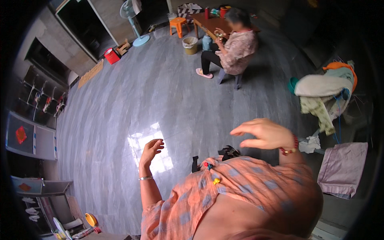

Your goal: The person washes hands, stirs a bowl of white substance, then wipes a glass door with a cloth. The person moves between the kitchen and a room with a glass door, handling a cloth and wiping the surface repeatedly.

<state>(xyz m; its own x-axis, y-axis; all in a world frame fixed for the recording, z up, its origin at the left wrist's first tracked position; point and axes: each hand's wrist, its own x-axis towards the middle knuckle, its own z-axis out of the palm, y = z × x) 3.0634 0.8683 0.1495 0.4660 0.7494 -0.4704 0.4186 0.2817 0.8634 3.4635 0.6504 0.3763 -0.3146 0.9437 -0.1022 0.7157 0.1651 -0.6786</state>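
Note:
My left hand (151, 152) hangs over the floor, its fingers loosely bent with nothing seen in them. A silver-coloured bracelet (146, 178) circles that wrist. My right hand (261, 134) is raised in front of my chest, thumb apart from the fingers, holding nothing. Around its wrist is a red bead bracelet (290, 148). Between and below the hands is my orange-and-blue checked shirt (240, 177), with red, dark and yellow knotted fastenings. Beneath them spreads the grey wood-patterned floor (114, 105), where bright window light reflects beside my left hand.
A person (240, 51) sits on a stool by a wooden table (207, 22), holding a small object. Nearby stand a waste bin (190, 45), an orange stool (178, 26) and a blue fan (141, 39). At right, cloths (324, 87) are heaped. A shoe rack (42, 96) lines the left.

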